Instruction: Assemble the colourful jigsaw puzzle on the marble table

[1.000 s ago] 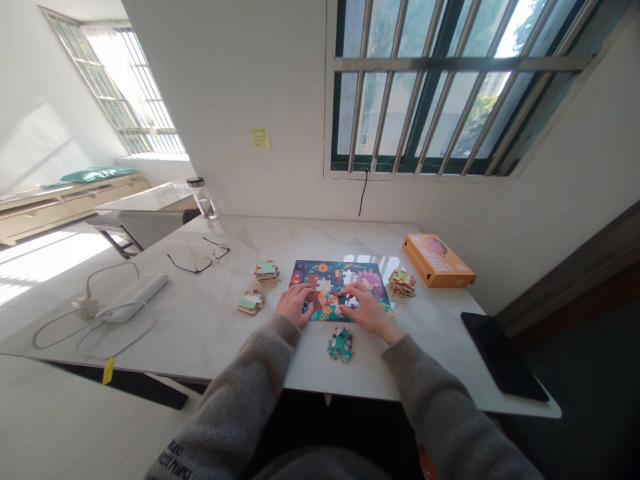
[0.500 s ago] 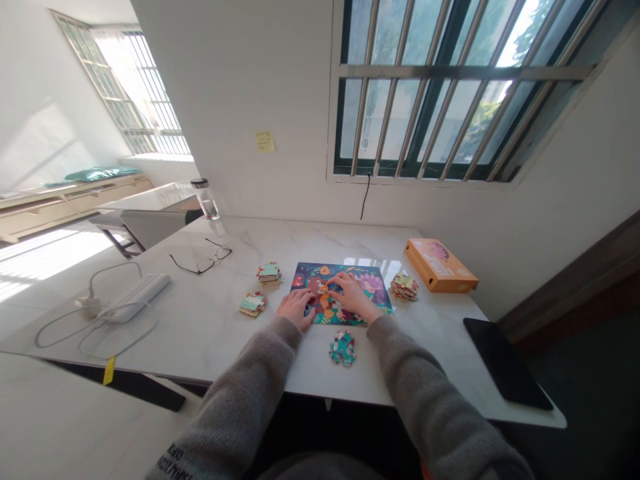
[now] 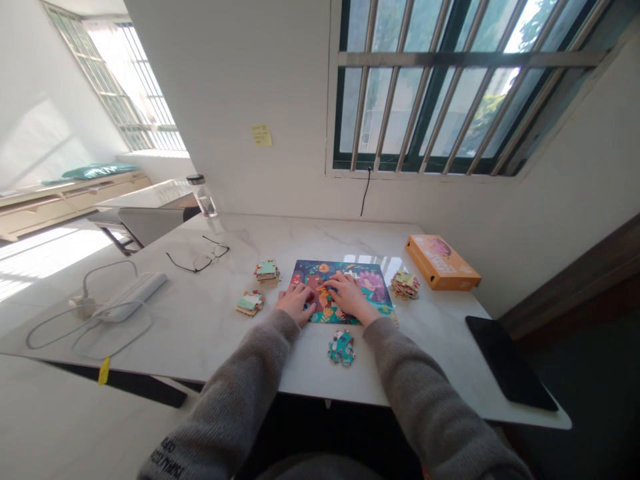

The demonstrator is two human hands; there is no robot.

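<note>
A colourful jigsaw puzzle board [image 3: 367, 283] lies flat on the white marble table [image 3: 215, 320]. My left hand [image 3: 294, 301] rests on the board's near left part, fingers curled loosely against it. My right hand [image 3: 347, 295] lies over the board's middle, its fingertips pressed on a piece near the centre; whether it grips anything is hidden. A loose clump of joined pieces [image 3: 341, 347] sits on the table just in front of the board, between my grey sleeves.
Small stacks of pieces stand left of the board [image 3: 267, 272], [image 3: 249, 303] and right of it [image 3: 404, 283]. An orange box [image 3: 441, 262], glasses [image 3: 199, 258], a power strip with cable [image 3: 127, 293], a bottle [image 3: 203, 197] and a black tablet [image 3: 510, 369] also lie here.
My right hand has slid from the board's near right part leftward to its middle. My left hand has stayed at the board's left edge.
</note>
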